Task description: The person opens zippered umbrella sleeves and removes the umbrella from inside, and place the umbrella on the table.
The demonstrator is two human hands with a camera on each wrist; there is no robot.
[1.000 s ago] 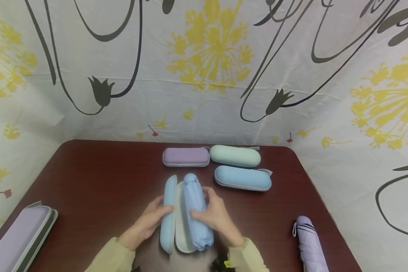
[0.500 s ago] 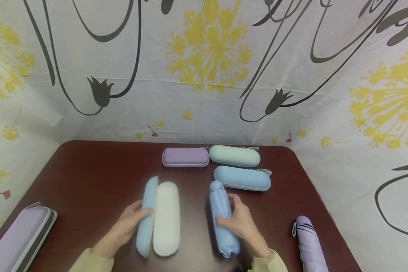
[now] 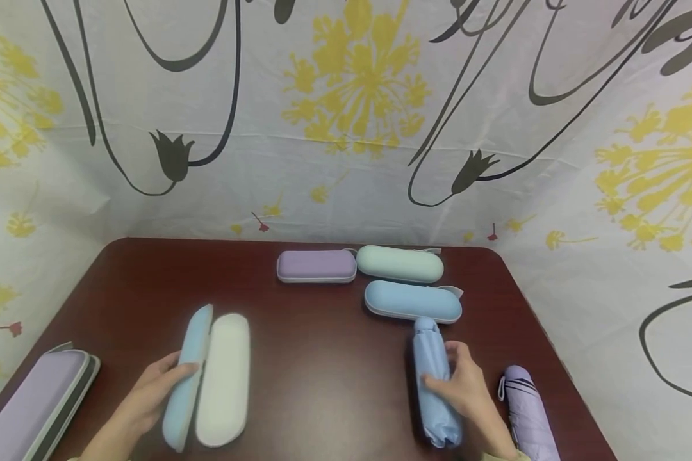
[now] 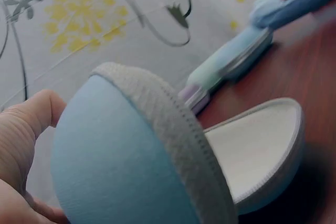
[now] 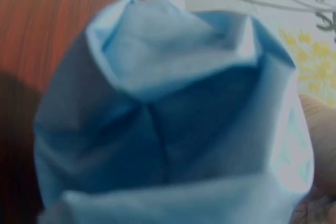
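In the head view my left hand point(image 3: 150, 394) grips the raised blue lid point(image 3: 187, 378) of an open case, thumb on its face. The case's white-lined half point(image 3: 223, 381) lies beside the lid on the right. My right hand point(image 3: 464, 387) holds a folded light-blue umbrella point(image 3: 434, 384), thumb on the near side and fingers round its right side. The left wrist view has the lid point(image 4: 121, 156) large in front, with the white lining point(image 4: 257, 150) behind it. Gathered blue fabric point(image 5: 173, 129) of the umbrella fills the right wrist view.
Closed purple point(image 3: 316, 266), mint point(image 3: 400, 264) and blue point(image 3: 412, 301) cases lie at the back of the dark red table point(image 3: 323, 397). A large purple case point(image 3: 40, 403) is at the left edge; a folded purple umbrella point(image 3: 527, 413) lies at the right.
The hands have moved apart. The open blue case has shifted left with my left hand, and the blue umbrella has come off it and moved right in my right hand.
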